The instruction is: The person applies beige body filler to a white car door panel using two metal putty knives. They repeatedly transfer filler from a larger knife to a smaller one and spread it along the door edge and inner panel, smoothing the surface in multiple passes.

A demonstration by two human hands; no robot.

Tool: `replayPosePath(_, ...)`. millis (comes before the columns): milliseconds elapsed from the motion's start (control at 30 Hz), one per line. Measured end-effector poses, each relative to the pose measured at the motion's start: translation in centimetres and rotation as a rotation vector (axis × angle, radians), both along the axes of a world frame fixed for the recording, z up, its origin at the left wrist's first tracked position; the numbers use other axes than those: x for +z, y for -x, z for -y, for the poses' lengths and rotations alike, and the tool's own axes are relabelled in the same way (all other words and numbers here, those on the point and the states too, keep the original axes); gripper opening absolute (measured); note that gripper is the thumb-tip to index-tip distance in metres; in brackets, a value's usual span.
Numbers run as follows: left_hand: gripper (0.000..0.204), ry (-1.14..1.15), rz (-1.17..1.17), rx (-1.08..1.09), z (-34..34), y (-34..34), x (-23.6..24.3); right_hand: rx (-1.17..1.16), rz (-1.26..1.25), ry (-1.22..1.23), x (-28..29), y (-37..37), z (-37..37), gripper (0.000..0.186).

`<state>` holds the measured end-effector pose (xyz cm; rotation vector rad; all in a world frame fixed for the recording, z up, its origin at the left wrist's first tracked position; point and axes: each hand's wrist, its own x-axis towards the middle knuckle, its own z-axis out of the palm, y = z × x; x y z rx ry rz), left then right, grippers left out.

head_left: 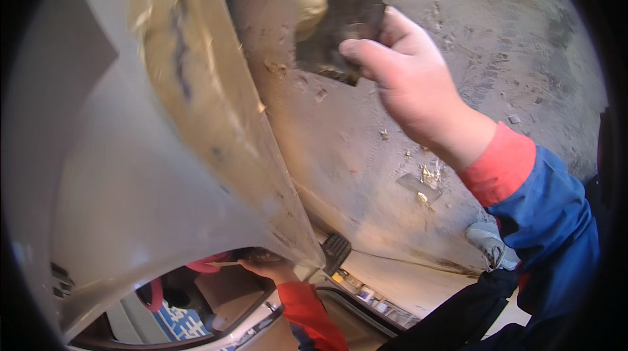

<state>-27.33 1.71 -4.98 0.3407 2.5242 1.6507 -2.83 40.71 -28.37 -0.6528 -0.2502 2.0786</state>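
Note:
My right hand (pixel 422 86) is closed on a dark square plate (pixel 327 50), its thumb on the face and its fingers at the back edge. A blob of tan filler (pixel 310 12) sits on the plate. To the left lies a grey car body panel (pixel 131 135) with a wide smear of tan filler (pixel 203 105) along its edge; a dark streak shows through it. Low in the picture, by the car's window opening, my left hand (pixel 267 270) is closed on a thin pale strip (pixel 224 263). Its fingers are partly hidden.
The dusty concrete floor (pixel 366 161) bears scraps and a flat shard with filler (pixel 420 187). A dark side mirror (pixel 335 251) juts out beside the window. My shoe (pixel 487 243) and dark trouser leg are at lower right. Inside the car, a pink ring (pixel 154 295) shows.

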Motion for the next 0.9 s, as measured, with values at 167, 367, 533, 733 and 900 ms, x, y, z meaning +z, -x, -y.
replayPosePath(167,0.040,-0.077,-0.212,0.353,-0.4,-0.5,-0.6,0.168,0.686,-0.478,-1.9,-1.3,3.8,0.023)
replayPosePath(367,0.037,-0.342,-0.291,0.367,-0.8,-1.3,-1.8,0.242,0.247,0.140,-4.1,-3.4,6.5,0.019)
replayPosePath(533,0.039,-0.366,-0.330,0.460,-0.9,-1.7,-1.8,0.271,0.280,0.108,-5.1,-5.4,7.9,0.022)
replayPosePath(733,0.039,-0.438,-0.420,0.439,0.5,-0.9,-2.6,0.253,0.232,-0.018,-3.6,-5.2,6.5,0.025)
replayPosePath(900,0.042,-0.313,-0.421,0.513,1.0,-0.3,-2.8,0.265,0.588,-0.425,-0.4,-4.3,4.5,0.017)
